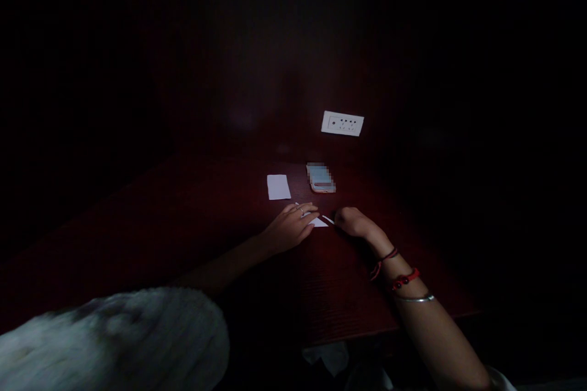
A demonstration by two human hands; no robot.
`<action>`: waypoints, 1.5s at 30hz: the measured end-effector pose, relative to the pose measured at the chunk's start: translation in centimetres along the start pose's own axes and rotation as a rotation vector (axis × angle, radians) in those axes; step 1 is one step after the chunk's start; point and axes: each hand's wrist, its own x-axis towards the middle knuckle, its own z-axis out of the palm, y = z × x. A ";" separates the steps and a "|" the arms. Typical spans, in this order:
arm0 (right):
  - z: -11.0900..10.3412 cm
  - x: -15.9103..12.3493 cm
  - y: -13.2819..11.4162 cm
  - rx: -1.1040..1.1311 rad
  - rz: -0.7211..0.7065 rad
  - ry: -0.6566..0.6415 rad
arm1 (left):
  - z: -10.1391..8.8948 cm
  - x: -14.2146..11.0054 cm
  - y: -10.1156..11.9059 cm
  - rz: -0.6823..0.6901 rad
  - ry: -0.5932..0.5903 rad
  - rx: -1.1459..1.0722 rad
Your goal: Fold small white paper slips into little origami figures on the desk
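My left hand (293, 226) lies with its fingers stretched out over a white piece of paper (320, 223), pressing it to the table. Only a pointed corner and a thin edge of that paper show; the rest is under the hand. Just to the right, my right hand (351, 221) is curled with its fingers closed, resting low over the table. A thin white strip of paper (328, 219) runs from its fingertips toward the left hand, a small gap apart from the pointed corner. The fingertips themselves are hidden behind the hand.
A white rectangular sheet (279, 187) lies beyond my left hand. To its right is a phone (321, 178) with a blurred screen. A white wall socket (342, 123) sits above the dark red table (183, 208). The surroundings are very dark.
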 end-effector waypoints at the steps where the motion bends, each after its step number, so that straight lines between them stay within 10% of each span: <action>1: -0.1 -0.3 0.2 -0.007 0.014 0.011 | 0.1 0.3 0.2 0.008 0.002 0.002; 14: -0.3 -5.0 7.4 -0.007 0.249 0.037 | 3.1 8.1 6.3 0.033 0.034 -0.015; 29: 0.4 -7.5 14.3 0.016 0.540 0.092 | 5.4 10.1 8.9 0.106 0.012 -0.043; 37: -1.3 -6.9 11.3 -0.041 0.427 0.188 | 3.8 9.1 6.2 0.073 0.044 -0.013; 45: -0.3 -0.5 0.7 0.035 -0.277 0.202 | -0.4 2.0 -1.6 -0.041 0.036 0.068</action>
